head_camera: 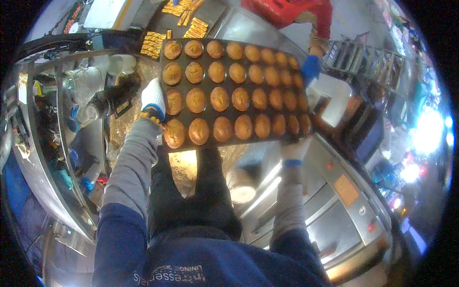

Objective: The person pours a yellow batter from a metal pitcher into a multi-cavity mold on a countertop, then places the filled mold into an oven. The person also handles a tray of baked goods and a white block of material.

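Observation:
A dark metal muffin tray [186, 115] spans the space before my thighs. Rows of browned muffins [219, 99] fill its cups. White-gloved, with a blue cuff, my left hand [153, 95] grips the tray's left short edge. My right hand [297, 147], also in a white glove, holds the near right corner; its fingers are partly hidden under the tray and blurred. Close by the far right corner is another person's blue-gloved hand [311, 68]; whether it touches the tray I cannot tell.
The other person's red sleeve [321, 21] is beyond the tray. Baked strips [196, 28] lie on a dark sheet at the back. Metal shelving [43, 168] stands at left, a stainless-steel oven-like appliance [333, 215] at right. A round container [242, 188] is below the tray.

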Tool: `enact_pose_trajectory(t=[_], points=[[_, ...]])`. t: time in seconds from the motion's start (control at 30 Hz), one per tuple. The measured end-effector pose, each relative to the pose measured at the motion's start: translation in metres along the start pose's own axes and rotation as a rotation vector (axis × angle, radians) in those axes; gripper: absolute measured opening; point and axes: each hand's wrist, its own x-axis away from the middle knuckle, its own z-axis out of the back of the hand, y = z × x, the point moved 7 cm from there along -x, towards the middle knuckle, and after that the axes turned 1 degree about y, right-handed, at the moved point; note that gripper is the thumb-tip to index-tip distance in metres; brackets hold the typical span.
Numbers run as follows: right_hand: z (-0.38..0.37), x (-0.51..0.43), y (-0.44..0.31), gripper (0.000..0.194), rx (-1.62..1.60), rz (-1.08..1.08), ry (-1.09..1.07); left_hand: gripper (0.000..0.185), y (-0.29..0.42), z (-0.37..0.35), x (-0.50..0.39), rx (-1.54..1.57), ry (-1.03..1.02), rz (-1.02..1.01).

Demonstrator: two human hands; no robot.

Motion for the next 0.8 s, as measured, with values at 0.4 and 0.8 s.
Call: enact_pose_trajectory(t=[0.4,0.8], points=[[0.034,-0.06,-0.018,0.074,0.155,0.159,-0.054,0.037,0.031,-0.032,-0.043,0.204,0.024,0.025],[0.005,-0.106,-0.018,0.069,-0.069,0.075,-0.119,0.034,0.095,-0.046,-0.11,0.074,-0.052,-0.361]])
